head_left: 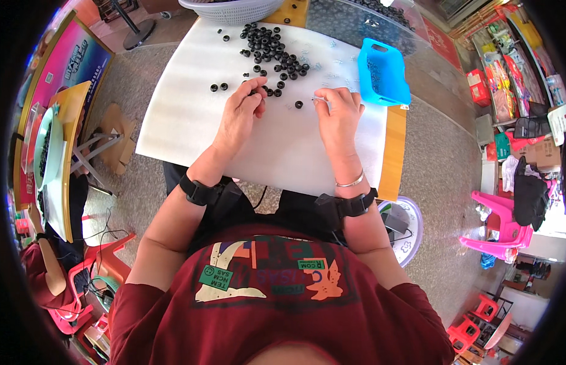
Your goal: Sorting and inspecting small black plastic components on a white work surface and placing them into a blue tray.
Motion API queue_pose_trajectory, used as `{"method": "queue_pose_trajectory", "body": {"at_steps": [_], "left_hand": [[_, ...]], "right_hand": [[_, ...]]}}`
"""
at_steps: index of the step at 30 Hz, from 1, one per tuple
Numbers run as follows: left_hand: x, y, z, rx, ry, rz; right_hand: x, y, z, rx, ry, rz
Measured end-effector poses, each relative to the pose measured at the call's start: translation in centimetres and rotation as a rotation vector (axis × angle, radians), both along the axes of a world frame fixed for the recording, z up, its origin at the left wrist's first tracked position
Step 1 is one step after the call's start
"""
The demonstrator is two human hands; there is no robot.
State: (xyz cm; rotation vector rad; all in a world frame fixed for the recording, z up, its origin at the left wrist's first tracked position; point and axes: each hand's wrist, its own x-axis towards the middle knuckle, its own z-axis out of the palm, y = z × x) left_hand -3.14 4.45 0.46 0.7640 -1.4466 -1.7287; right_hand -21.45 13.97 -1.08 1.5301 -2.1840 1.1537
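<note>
Small black round parts with holes lie in a loose heap on a white sheet over the table. My left hand is at the near edge of the heap, its fingers curled together; a dark bit shows between them and looks like one of these parts. To the right, my right hand pinches a small clear piece between thumb and forefinger. One single black part lies between the two hands. More small clear pieces are scattered beyond my right hand.
A blue plastic basket with small clear pieces in it stands at the table's right edge. A pale woven basket and a clear tub of black parts are at the back. At far left, another person's arm is beside a second table.
</note>
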Motion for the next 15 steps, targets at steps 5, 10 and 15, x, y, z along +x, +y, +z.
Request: {"method": "queue_pose_trajectory", "body": {"at_steps": [5, 10, 15], "left_hand": [[0.3, 0.4, 0.2, 0.127, 0.060, -0.083], [0.2, 0.2, -0.4, 0.062, 0.029, -0.122], [0.4, -0.3, -1.1, 0.156, 0.135, -0.123]], "right_hand": [[0.1, 0.0, -0.4, 0.072, 0.089, -0.050], [0.5, 0.4, 2.4, -0.099, 0.055, -0.114], [-1.7, 3.3, 3.1, -0.054, -0.183, -0.059]]}}
